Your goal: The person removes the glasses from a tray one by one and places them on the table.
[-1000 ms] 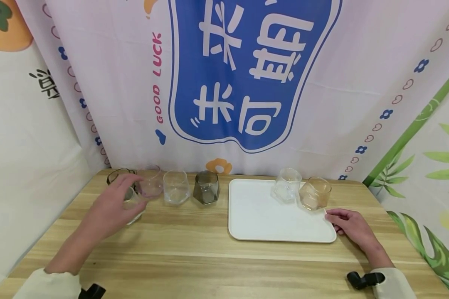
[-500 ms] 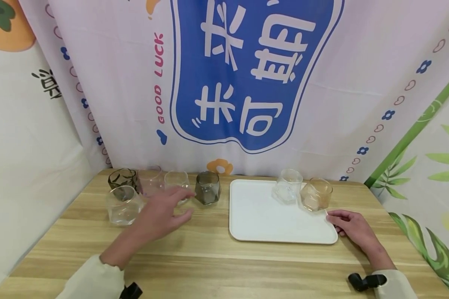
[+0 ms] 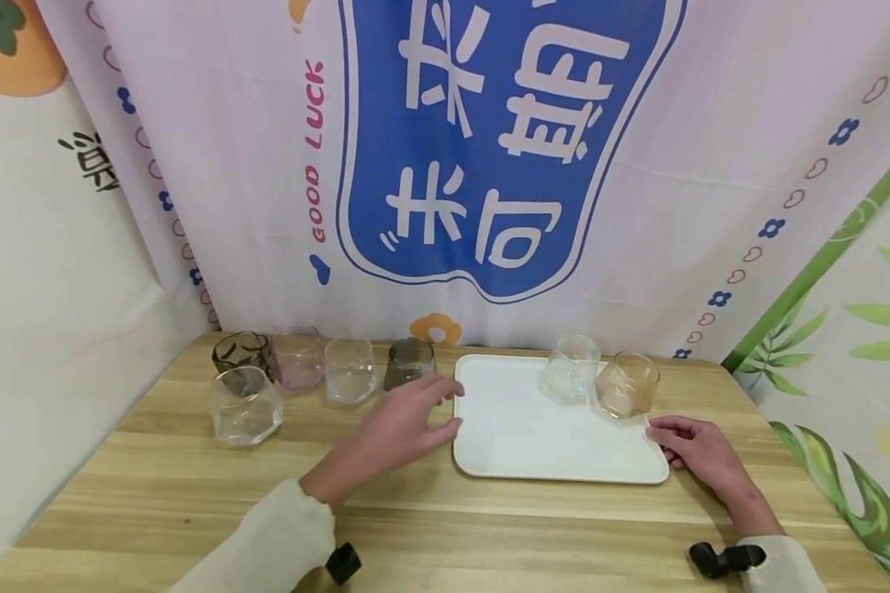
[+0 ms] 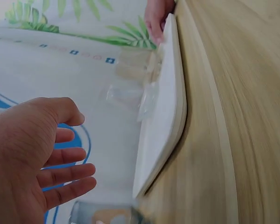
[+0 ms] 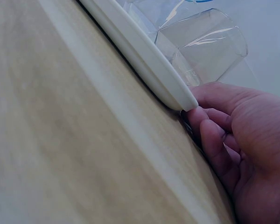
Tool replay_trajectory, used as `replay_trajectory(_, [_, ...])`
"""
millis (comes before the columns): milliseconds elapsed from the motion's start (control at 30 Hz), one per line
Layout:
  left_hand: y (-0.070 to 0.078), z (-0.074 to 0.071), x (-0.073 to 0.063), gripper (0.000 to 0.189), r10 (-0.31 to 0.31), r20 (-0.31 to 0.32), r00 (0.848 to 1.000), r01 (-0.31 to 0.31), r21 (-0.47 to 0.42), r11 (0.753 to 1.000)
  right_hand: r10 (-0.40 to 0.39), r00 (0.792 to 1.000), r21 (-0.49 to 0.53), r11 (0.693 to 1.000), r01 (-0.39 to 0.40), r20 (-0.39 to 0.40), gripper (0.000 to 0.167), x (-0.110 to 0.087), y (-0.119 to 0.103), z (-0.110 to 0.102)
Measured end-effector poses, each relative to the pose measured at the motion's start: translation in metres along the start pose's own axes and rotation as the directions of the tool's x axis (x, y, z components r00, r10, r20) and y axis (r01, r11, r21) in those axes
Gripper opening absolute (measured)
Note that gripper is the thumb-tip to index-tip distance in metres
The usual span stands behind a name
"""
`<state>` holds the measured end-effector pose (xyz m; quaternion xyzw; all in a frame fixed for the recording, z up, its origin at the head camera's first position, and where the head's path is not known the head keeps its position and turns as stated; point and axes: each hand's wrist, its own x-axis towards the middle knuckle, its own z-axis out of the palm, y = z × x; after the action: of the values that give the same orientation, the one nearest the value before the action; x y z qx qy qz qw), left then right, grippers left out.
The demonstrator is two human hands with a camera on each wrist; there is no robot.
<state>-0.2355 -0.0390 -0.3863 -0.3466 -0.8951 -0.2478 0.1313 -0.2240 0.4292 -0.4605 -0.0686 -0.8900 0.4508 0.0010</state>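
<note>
A white tray (image 3: 526,436) lies on the wooden table, with a clear glass (image 3: 573,366) and an amber glass (image 3: 627,385) at its back right corner. My right hand (image 3: 700,457) pinches the tray's right edge; in the right wrist view the tray's rim (image 5: 154,70) sits between thumb and curled fingers. At the tray's left edge, my left hand (image 3: 393,428) has its fingers spread and holds nothing, as the left wrist view also shows. It partly hides a smoky grey glass (image 3: 408,361) behind it.
Left of the grey glass stand a clear glass (image 3: 350,375) and a pinkish glass (image 3: 298,362). Further left is a dark glass (image 3: 241,350), with another clear glass (image 3: 246,416) in front of it. A printed cloth (image 3: 267,165) hangs behind the table.
My left hand has left the front clear glass at the far left and moved right, past the row of glasses, to the tray's left edge. My right hand stays at the tray.
</note>
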Motion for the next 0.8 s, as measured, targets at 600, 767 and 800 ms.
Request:
replay_trajectory(600, [0.036,0.078,0.062,0.05,-0.115,0.121,0.986,0.129,-0.111,0.985,0.013,1.0,0.006,1.0,-0.013,-0.003,0.053,-0.001,0.0,0.001])
replay_trajectory(767, [0.044,0.092,0.075,0.058,-0.165,0.106,0.981,0.176,-0.115,0.978,0.02,1.0,-0.003,1.0,-0.02,-0.007,0.054,-0.001,0.0,0.002])
replay_trajectory(800, [0.045,0.094,0.078,0.06,-0.174,0.104,0.979,0.185,-0.113,0.976,0.017,1.0,-0.004,1.0,-0.017,-0.005,0.054,0.0,0.0,0.002])
